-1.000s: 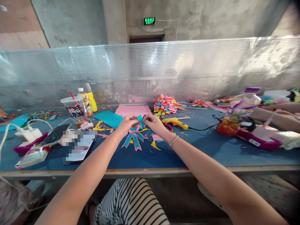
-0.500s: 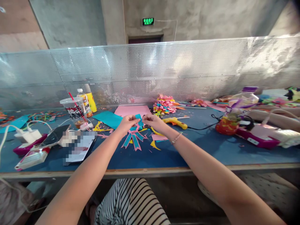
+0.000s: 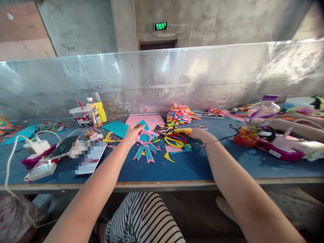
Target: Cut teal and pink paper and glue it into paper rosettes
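Observation:
My left hand (image 3: 134, 133) pinches a small blue piece of foam or paper (image 3: 144, 124) just above the table. Below it lies a pink ring-shaped craft piece (image 3: 139, 140) with a blue centre and several pink-and-blue notched strips (image 3: 147, 153) fanning toward me. My right hand (image 3: 198, 133) is closed around the rear end of a yellow hot glue gun (image 3: 184, 130), which lies over the table with its nozzle end to the left. Scissors with yellow and red loops (image 3: 174, 142) rest between my hands. Some of my right fingers are hidden.
Behind are pink (image 3: 152, 119) and blue (image 3: 115, 128) sheets and a heap of colourful pieces (image 3: 178, 114). A cup with a straw (image 3: 83, 118), a phone (image 3: 92, 158) and chargers (image 3: 34, 148) stand left. On the right are a bottle (image 3: 245, 135) and another person's arm (image 3: 296, 128).
My right hand has left the small blue piece and moved right onto the glue gun. My left hand still holds the piece. The scissors, hidden before, now show.

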A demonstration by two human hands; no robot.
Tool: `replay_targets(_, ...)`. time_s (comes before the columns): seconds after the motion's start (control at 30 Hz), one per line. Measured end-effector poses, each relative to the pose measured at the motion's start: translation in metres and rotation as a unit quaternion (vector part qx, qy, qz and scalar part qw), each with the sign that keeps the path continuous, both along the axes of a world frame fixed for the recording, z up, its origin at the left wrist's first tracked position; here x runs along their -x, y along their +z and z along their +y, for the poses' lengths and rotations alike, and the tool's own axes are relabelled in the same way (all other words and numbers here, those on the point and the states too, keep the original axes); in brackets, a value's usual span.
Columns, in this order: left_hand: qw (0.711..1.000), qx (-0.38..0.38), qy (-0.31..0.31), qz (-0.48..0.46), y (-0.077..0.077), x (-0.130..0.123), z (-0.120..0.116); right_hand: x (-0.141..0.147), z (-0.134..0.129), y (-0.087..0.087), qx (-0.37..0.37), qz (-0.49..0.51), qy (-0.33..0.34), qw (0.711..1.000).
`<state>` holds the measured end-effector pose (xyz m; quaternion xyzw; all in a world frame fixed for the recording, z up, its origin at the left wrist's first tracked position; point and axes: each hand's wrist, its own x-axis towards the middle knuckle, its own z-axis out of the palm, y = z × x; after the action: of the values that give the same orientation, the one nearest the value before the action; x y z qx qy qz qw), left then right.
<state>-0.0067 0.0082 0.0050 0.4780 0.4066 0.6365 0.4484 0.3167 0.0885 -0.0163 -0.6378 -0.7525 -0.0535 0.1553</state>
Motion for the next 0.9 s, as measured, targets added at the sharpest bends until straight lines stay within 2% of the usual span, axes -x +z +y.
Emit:
replay_targets(0.03,1.0,0.005,0.004,-0.01,0.001,0.0,0.0,0.005,-0.001,0.002,0.04,-0.02,-0.017,0.999)
replay_targets(0.1,0.999,0.017,0.012,-0.03,0.002,0.001,0.0,0.01,-0.003,0.007,0.07,-0.032,-0.033,0.997)
replay_targets(0.17,0.999,0.024,0.019,-0.042,0.002,0.002,0.0,0.013,-0.007,0.013,0.036,-0.014,-0.036,0.999)
replay_targets(0.27,0.998,0.021,0.039,-0.042,0.0,0.003,0.001,0.022,-0.015,0.02,-0.058,0.065,-0.046,0.995)
replay_targets(0.33,0.998,0.011,0.056,-0.028,-0.002,0.003,0.002,0.033,-0.022,0.024,-0.116,0.114,0.0,0.987)
replay_targets(0.43,0.997,-0.004,0.074,0.001,-0.005,0.001,0.003,0.056,-0.037,0.028,-0.185,0.114,0.097,0.971)
replay_targets(0.53,0.996,-0.01,0.078,0.029,-0.007,-0.002,0.003,0.078,-0.049,0.025,-0.26,0.078,0.112,0.956)
replay_targets(0.67,0.995,0.002,0.08,0.06,-0.011,-0.006,0.003,0.091,-0.05,0.018,-0.329,0.026,0.14,0.934)
replay_targets(0.77,0.994,0.008,0.084,0.067,-0.012,-0.007,0.004,0.093,-0.048,0.016,-0.342,0.001,0.156,0.927)
replay_targets(0.9,0.996,0.005,0.071,0.059,-0.012,-0.008,0.003,0.093,-0.051,0.019,-0.305,-0.025,0.169,0.937)
